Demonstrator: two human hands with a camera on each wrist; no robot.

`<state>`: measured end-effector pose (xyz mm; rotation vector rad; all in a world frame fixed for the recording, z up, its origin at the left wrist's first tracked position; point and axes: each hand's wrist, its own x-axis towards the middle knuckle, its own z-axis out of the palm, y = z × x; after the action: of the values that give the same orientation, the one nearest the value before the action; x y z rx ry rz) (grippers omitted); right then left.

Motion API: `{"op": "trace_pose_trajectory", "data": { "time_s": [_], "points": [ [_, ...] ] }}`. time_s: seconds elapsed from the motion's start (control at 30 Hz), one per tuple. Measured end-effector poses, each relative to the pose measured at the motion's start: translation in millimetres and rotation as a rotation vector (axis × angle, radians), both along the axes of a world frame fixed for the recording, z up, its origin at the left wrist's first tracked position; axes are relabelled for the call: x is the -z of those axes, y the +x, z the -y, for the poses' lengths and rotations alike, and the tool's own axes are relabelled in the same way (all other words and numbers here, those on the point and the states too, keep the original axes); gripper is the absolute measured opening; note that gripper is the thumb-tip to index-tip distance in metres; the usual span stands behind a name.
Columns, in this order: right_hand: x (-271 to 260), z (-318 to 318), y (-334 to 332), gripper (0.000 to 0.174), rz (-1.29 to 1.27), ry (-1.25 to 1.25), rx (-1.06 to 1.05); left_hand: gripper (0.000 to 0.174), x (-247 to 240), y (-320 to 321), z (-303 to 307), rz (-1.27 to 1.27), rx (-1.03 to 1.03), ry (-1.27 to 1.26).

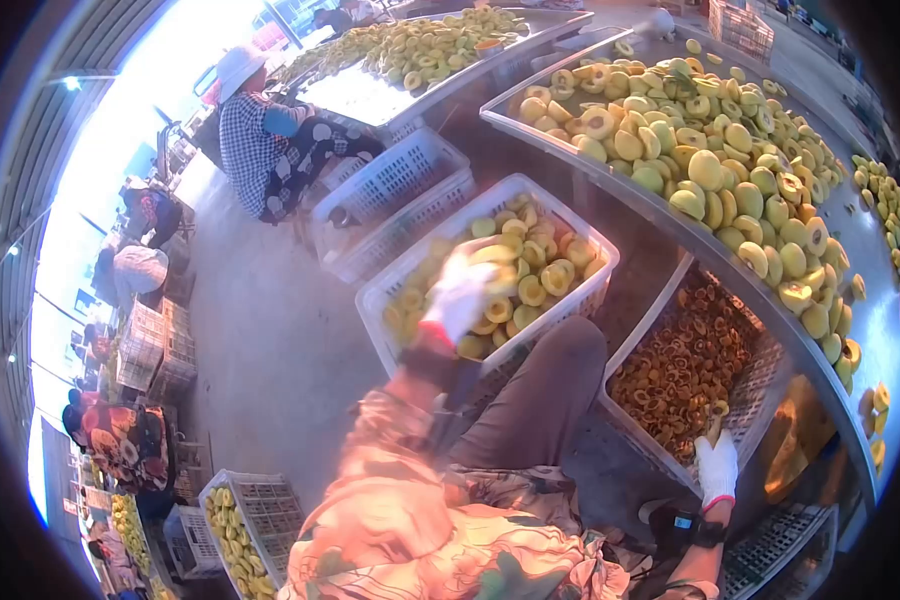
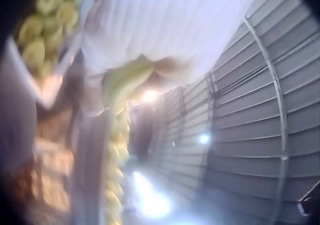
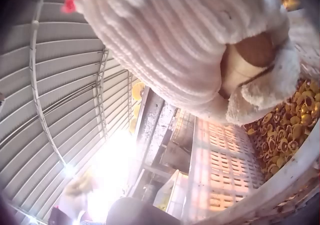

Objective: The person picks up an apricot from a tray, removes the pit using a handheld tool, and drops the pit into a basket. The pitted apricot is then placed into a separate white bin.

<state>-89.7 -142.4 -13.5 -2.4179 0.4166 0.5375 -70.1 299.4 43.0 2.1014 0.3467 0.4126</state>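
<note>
My white-gloved left hand [image 1: 458, 295], blurred, is over a white crate [image 1: 374, 325] of yellow-green peach halves [image 1: 558, 275]. It grips a peach half [image 1: 496, 258]; the left wrist view shows a yellow-green edge [image 2: 131, 79] between its fingers. My right hand [image 1: 716, 468], also gloved, is at the near rim of another crate [image 1: 638, 338] holding brown-orange pit pieces [image 1: 685, 365]. Its fingers curl around a small pale tan piece [image 3: 236, 71]; I cannot tell what kind of thing that is.
A metal table [image 1: 610, 182] heaped with peach halves [image 1: 740, 190] runs along the right. Beyond the left crate is a blue-white crate [image 1: 395, 190], near a seated person in a checked shirt [image 1: 248, 150]. More crates [image 1: 260, 520] stand at the lower left.
</note>
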Motion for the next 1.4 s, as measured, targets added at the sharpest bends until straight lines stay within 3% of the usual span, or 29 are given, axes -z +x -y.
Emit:
{"op": "trace_pose_trajectory", "data": {
  "time_s": [0.03, 0.1, 0.17, 0.2, 0.23, 0.3, 0.37, 0.4, 0.43, 0.5, 0.57, 0.6, 0.63, 0.7, 0.77, 0.8, 0.87, 0.9, 0.93, 0.97, 1.0, 1.1, 1.2, 1.33, 1.4],
  "points": [
    [14.8, 6.5, -0.8, 0.044, 0.055, -0.02, -0.028, 0.04, -4.4, -15.4, -15.0, -0.186, -0.242, -0.183],
    [53.9, 26.0, -4.3, 0.046, 0.154, -0.066, -0.077, 0.041, 66.1, -33.5, -82.4, -0.24, -0.492, -0.067],
    [48.6, 25.2, -4.2, 0.044, 0.091, -0.015, -0.054, 0.045, 104.0, -67.4, -110.0, -0.325, -0.534, 0.185],
    [44.8, 24.0, -1.9, 0.043, 0.062, 0.01, -0.041, 0.048, 107.8, -79.8, -107.5, -0.515, -0.476, 0.259],
    [52.8, 22.8, 1.4, 0.042, 0.069, -0.099, -0.18, 0.051, 110.4, -87.1, -103.7, -0.7, -0.402, 0.332],
    [78.8, 37.0, -2.4, 0.041, 0.044, -0.357, -0.395, 0.052, 104.6, -92.5, -93.2, -0.899, -0.097, 0.222],
    [81.3, 45.0, -5.0, 0.041, 0.147, -0.319, -0.323, 0.052, 140.4, -82.1, -103.4, -0.719, -0.172, 0.449],
    [68.4, 43.1, -2.2, 0.043, 0.162, -0.317, -0.275, 0.051, 100.2, -59.9, -84.7, -0.851, -0.125, 0.287],
    [51.7, 39.9, -1.8, 0.043, 0.132, -0.295, -0.226, 0.051, 116.1, -53.4, -97.8, -0.753, -0.21, 0.288],
    [38.8, 42.0, -3.8, 0.046, 0.151, -0.228, -0.157, 0.05, 82.0, -27.5, -69.0, -0.49, -0.304, 0.432],
    [25.8, 42.2, -10.5, 0.045, 0.259, -0.056, -0.077, 0.045, 61.3, 9.0, -51.3, -0.241, -0.166, 0.356],
    [37.5, 44.9, -10.2, 0.043, 0.154, -0.073, -0.06, 0.038, 34.4, 24.8, -11.5, -0.099, -0.154, 0.233],
    [66.5, 53.4, -12.2, 0.043, 0.069, -0.209, -0.258, 0.037, 22.7, 43.6, 16.7, -0.005, -0.05, 0.156],
    [32.2, 40.4, -19.9, 0.046, 0.108, -0.085, 0.012, 0.036, -5.0, 77.3, 74.9, 0.184, 0.163, -0.002],
    [2.4, 39.0, -23.3, 0.044, 0.282, -0.024, 0.213, 0.03, -46.3, 85.6, 159.5, 0.244, 0.404, 0.014],
    [-8.5, 44.0, -25.7, 0.039, 0.33, 0.122, 0.355, 0.031, -65.3, 86.6, 199.9, 0.184, 0.498, 0.039],
    [-31.7, 57.4, -27.5, 0.03, 0.434, 0.422, 0.621, 0.029, -79.6, 97.2, 278.4, 0.401, 0.774, 0.126],
    [-50.0, 62.0, -28.9, 0.016, 0.563, 0.663, 0.777, 0.027, -81.2, 100.8, 316.2, 0.333, 0.889, 0.076],
    [-57.8, 73.4, -33.1, 0.017, 0.678, 0.807, 0.842, 0.03, -90.2, 102.3, 354.8, 0.456, 0.995, 0.206],
    [-64.4, 84.6, -37.0, 0.018, 0.79, 0.953, 0.898, 0.03, -75.6, 116.1, 394.3, 0.413, 1.107, 0.055],
    [-75.8, 93.6, -40.0, 0.012, 0.864, 1.019, 0.963, 0.031, -85.1, 119.1, 430.5, 0.392, 1.145, 0.178],
    [-74.2, 121.8, -54.3, 0.015, 0.981, 1.062, 1.082, 0.034, -82.7, 142.6, 532.3, 0.217, 1.253, 0.168],
    [-68.7, 137.9, -68.3, 0.017, 0.912, 1.1, 1.222, 0.034, -64.4, 177.4, 624.7, 0.17, 1.209, 0.248],
    [-68.8, 151.1, -84.7, 0.019, 0.889, 1.143, 1.231, 0.044, -52.9, 205.8, 705.3, 0.013, 1.138, 0.526],
    [-90.5, 154.6, -90.7, 0.014, 0.835, 1.128, 1.282, 0.047, -43.7, 213.0, 730.7, 0.118, 1.142, 0.6]
  ]
}}
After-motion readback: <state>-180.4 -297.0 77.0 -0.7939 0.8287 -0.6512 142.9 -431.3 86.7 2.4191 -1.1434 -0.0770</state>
